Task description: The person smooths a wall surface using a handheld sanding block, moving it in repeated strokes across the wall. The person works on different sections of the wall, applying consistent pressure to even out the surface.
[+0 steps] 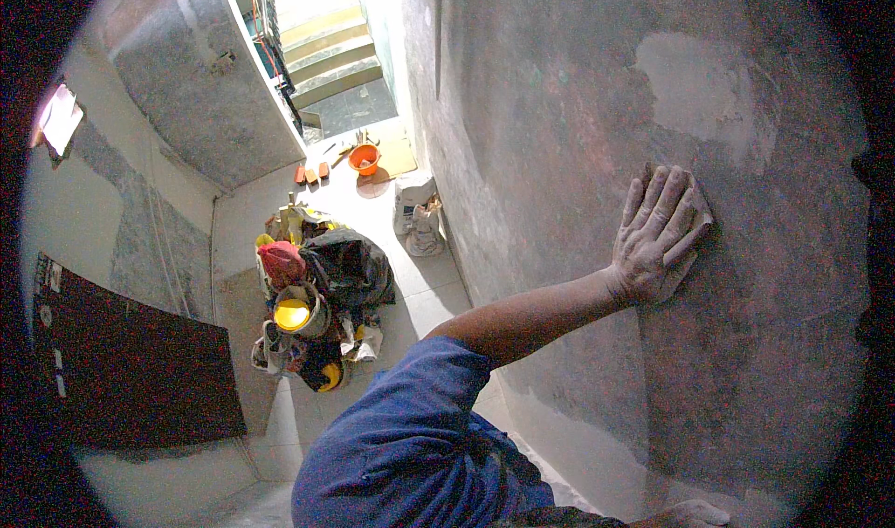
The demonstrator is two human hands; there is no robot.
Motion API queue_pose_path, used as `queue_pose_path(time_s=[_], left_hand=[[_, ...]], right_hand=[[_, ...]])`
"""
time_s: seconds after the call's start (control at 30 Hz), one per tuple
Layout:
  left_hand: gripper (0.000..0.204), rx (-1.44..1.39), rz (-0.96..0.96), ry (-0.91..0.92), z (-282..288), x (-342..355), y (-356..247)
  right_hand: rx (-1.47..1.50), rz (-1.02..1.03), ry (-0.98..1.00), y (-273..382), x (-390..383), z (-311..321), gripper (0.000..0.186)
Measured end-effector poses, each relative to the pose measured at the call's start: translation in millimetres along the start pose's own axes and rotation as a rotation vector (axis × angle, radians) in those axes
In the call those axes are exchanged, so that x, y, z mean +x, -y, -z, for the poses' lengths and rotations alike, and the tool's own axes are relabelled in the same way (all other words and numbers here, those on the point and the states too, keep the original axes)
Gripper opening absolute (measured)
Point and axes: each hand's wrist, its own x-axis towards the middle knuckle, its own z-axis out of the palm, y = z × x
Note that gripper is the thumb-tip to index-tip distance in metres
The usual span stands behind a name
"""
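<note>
At the far left a dark brown panel (140, 356) stands against the wall. Next comes a heap on the tiled floor (433, 306): a red bag (282, 263), a grey pail (321, 317) with something bright yellow at its mouth, and a black bag (352, 262) just beside them. Beyond the heap lie reddish blocks (311, 176), then an orange bucket (364, 160), and a white sack (410, 204) near the foot of the right-hand wall (550, 146). The left arm, in a blue sleeve (401, 430), reaches across to that wall. There the left hand (655, 239), dusty and flat with fingers extended, presses a thin sheet (703, 207) to the grey surface, below a pale patch (699, 90). The right hand (695, 514) shows only partly at the lower edge, near the wall; I cannot tell its grip.
</note>
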Motion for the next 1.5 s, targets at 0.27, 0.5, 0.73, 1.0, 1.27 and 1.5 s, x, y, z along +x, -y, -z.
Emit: queue_pose_path(time_s=[0.27,0.5,0.73,1.0,1.27,1.5], left_hand=[[0.056,-0.035,-0.006,0.028,-1.2,-1.7,3.6],[0.055,-0.064,-0.016,0.008,-2.2,-1.9,5.1],[0.054,-0.025,-0.007,0.008,-5.4,-3.7,5.8],[0.053,-0.026,-0.003,0.035,-5.8,-4.9,8.4],[0.061,-0.028,-0.015,0.043,-5.6,0.1,9.1],[0.057,-0.027,0.019,0.099,-7.2,1.2,13.1]], right_hand=[[0.02,0.003,-0.007,-1.9,-2.6,-7.3,0.059],[0.037,0.004,-0.01,2.8,-4.3,-6.8,0.059],[0.055,0.01,-0.005,1.6,-5.3,-7.5,0.058],[0.08,0.024,-0.005,1.2,-1.1,-6.9,0.058],[0.116,0.049,-0.006,5.4,4.3,-8.7,0.057],[0.048,-0.015,-0.034,-0.6,4.0,-10.9,0.057]])
